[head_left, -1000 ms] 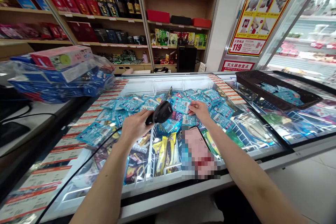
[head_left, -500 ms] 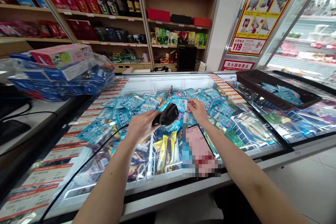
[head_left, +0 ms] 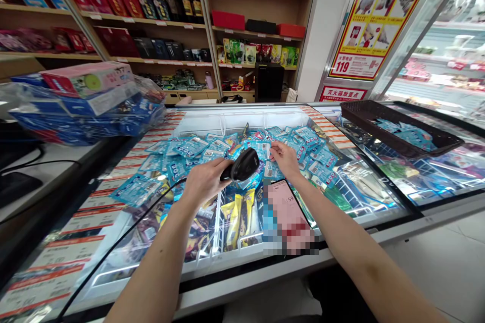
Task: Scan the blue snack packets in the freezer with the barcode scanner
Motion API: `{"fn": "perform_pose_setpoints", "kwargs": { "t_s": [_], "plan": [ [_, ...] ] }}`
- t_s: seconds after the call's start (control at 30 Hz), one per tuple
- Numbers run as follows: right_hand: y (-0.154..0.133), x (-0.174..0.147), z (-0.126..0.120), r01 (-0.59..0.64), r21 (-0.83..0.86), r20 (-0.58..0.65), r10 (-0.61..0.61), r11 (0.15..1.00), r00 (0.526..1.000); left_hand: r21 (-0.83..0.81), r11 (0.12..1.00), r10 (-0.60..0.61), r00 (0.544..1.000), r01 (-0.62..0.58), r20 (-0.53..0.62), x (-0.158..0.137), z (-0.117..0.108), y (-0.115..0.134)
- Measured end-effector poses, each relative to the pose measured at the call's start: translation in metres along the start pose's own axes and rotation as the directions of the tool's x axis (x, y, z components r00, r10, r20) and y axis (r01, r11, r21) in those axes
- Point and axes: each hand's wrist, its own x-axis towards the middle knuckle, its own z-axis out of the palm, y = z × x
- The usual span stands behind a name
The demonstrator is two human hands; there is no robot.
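Note:
My left hand (head_left: 207, 179) is wrapped round the handle of a black corded barcode scanner (head_left: 245, 165), its head tilted towards the packets at the middle. In my right hand (head_left: 285, 159) the edge of a blue packet (head_left: 259, 150) is pinched, with a white barcode label facing up beside the fingertips. Many similar blue packets (head_left: 191, 147) lie scattered and overlapping on the glass freezer top (head_left: 242, 114) around both hands. Below my right wrist a phone (head_left: 291, 217) with a lit pink screen lies on the glass, partly blurred out.
Wrapped blue boxes (head_left: 94, 106) are piled at the left. A dark brown basket (head_left: 397, 128) with more blue packets stands at the right. The scanner's black cable (head_left: 125, 239) runs across the glass to the lower left. Stocked shelves (head_left: 151, 22) line the back.
Very little differs. The scanner has shifted slightly to the right in my left hand; my right hand stays on the packet.

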Motion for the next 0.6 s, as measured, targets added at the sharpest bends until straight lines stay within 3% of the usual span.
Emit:
{"fn": "perform_pose_setpoints", "kwargs": {
  "t_s": [0.33,0.6],
  "plan": [
    [0.0025,-0.0002,-0.0004,0.023,-0.027,-0.017,-0.023,0.999,1.000,-0.025,0.999,0.029,0.999,-0.030,-0.035,-0.0007,-0.0015,0.0007],
    [0.0023,0.0007,-0.0030,0.010,-0.019,-0.055,-0.011,1.000,0.998,-0.031,0.999,-0.017,1.000,0.017,-0.013,-0.0009,0.0002,-0.0012]
  ]
}}
